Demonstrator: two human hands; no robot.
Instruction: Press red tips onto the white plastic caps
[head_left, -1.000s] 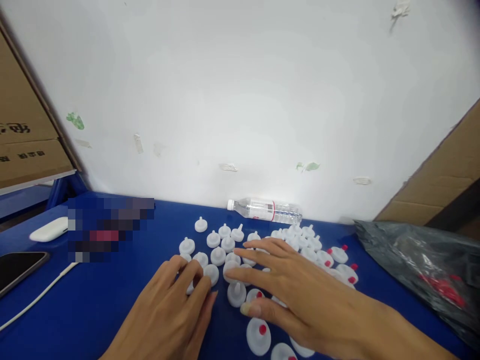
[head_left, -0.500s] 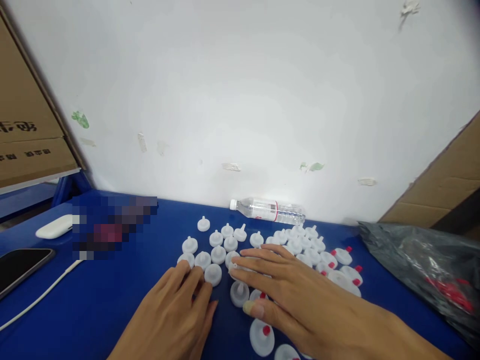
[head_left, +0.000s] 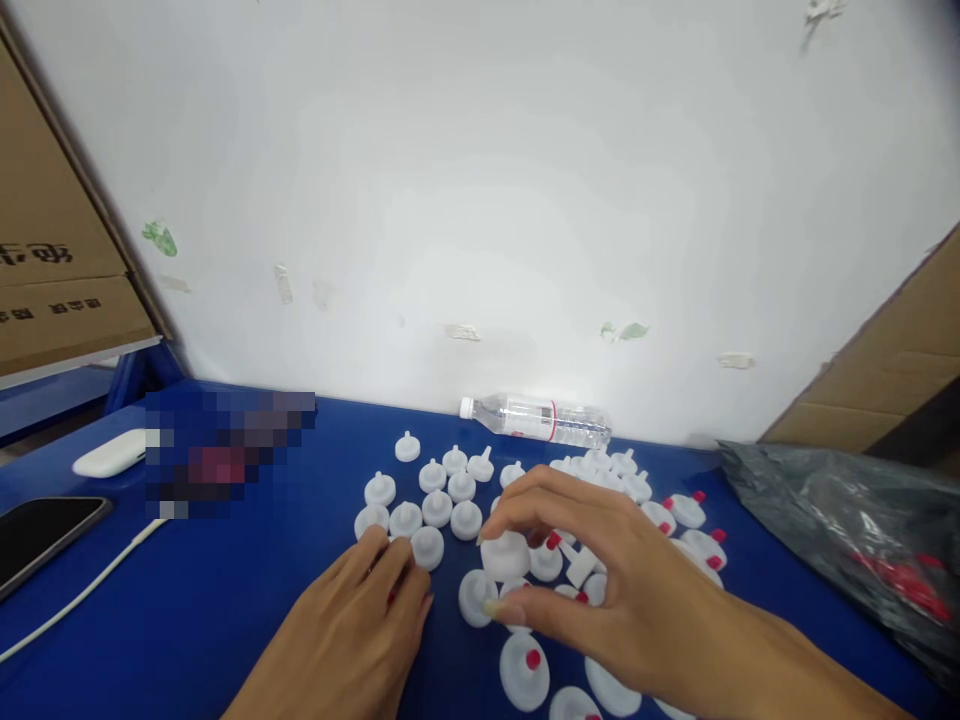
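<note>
White round plastic nozzle caps [head_left: 436,508], several red-tipped, lie at five to six o'clock on a blue tabletop [head_left: 240,560], presumably light, stiff, slick, best pinched by the rim; right hand [head_left: 637,570], fingers and thumb parted around one; left hand [head_left: 352,620] curled, grip unclear.

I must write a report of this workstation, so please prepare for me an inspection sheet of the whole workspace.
Surface: blue table, partly hidden by pixelation.
Job's things: many white spouted caps, some with red tips.
Clutter: bottle on its side, phone, white device, grey bag with red pieces.
Grippers: left hand curled, something red showing in it; right hand arched over caps, grip unclear.
Cables: one white cable at left.
Surroundings: white wall with tape scraps; cardboard on both sides.
</note>
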